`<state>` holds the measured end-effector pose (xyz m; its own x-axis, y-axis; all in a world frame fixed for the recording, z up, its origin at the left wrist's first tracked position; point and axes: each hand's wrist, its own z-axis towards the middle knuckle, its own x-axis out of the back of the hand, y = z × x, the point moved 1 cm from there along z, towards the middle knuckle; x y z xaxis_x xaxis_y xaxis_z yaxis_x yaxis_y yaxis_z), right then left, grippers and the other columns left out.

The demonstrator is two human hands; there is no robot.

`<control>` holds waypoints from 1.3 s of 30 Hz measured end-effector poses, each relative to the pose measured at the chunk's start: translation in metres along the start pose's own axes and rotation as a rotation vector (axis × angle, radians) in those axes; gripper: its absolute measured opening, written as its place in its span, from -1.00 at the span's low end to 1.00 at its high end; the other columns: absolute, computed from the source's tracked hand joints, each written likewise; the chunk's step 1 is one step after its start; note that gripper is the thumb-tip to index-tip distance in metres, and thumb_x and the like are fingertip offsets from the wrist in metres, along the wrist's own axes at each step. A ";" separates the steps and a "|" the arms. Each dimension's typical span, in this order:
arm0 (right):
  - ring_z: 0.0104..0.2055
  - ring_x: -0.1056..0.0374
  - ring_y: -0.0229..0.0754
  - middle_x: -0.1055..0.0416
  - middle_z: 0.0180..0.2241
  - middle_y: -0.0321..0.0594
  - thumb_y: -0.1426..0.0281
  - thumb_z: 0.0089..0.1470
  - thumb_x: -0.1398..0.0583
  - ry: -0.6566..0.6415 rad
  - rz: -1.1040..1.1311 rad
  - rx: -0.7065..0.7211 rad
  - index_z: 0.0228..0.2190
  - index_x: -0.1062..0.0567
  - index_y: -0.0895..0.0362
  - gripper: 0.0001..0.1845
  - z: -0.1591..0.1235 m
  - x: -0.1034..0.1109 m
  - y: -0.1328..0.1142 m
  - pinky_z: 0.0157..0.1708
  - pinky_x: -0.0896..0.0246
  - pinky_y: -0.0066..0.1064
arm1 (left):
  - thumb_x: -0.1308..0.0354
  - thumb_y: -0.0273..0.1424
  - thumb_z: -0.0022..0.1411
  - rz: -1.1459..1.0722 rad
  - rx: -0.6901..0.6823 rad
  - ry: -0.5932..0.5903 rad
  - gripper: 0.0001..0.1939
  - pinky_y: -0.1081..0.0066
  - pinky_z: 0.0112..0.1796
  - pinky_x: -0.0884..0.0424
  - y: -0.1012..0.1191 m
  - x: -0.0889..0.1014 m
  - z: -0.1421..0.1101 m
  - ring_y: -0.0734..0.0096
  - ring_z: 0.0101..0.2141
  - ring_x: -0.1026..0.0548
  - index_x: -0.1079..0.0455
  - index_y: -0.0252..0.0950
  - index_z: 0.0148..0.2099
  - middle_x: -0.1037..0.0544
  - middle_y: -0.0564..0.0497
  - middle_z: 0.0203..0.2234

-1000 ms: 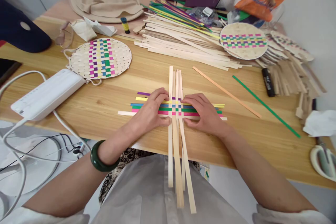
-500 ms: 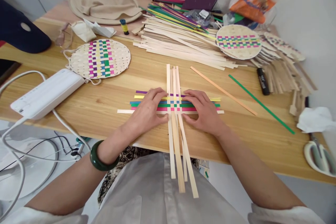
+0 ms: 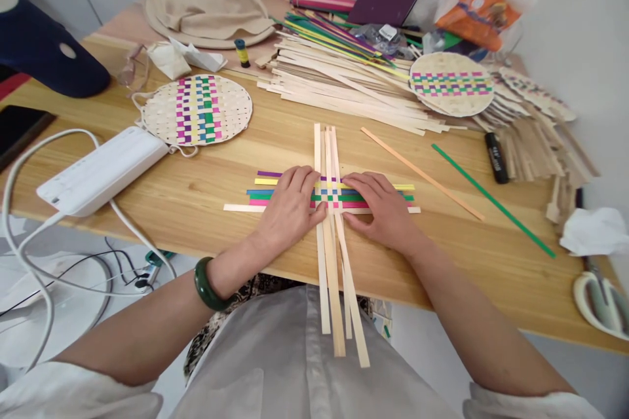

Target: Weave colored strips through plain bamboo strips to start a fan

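A small weave (image 3: 330,195) lies near the wooden table's (image 3: 187,200) front edge. Purple, yellow, blue, green and pink strips (image 3: 265,186) run sideways through several pale upright strips (image 3: 334,301), which hang over the edge toward my lap. My left hand (image 3: 289,209) squeezes the coloured strips just left of the crossing, fingers above and thumb below. My right hand (image 3: 382,208) does the same on the right side. Both hands touch the weave with curled fingers. I wear a green bangle (image 3: 206,285) on my left wrist.
Round woven mats lie at the left (image 3: 197,110) and back right (image 3: 452,84). Behind the weave is a heap of pale and coloured strips (image 3: 344,82). Loose orange (image 3: 422,173) and green (image 3: 491,200) strips, a black marker (image 3: 496,157), scissors (image 3: 602,298), and a white power strip (image 3: 103,170) also lie around.
Both hands stay on the weave, shifting only slightly closer to the crossing. The view has drifted a little.
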<state>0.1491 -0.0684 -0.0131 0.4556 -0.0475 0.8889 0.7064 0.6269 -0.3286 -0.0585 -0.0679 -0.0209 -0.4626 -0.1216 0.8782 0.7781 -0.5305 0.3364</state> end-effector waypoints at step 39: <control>0.04 -0.32 0.06 -0.43 0.05 -0.07 0.26 0.12 -0.19 0.046 -0.084 0.015 0.06 -0.40 0.07 -0.53 -0.003 0.001 -0.005 0.03 -0.30 0.00 | -0.05 -0.34 0.30 0.153 0.050 -0.008 -0.70 0.07 -0.01 -0.36 0.004 0.010 0.000 -0.01 -0.05 -0.39 -0.38 -0.40 0.00 -0.46 -0.24 -0.10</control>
<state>0.1479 -0.0737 -0.0111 0.4194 -0.1357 0.8976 0.7353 0.6306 -0.2483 -0.0603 -0.0709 -0.0105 -0.3341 -0.1909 0.9230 0.8593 -0.4641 0.2151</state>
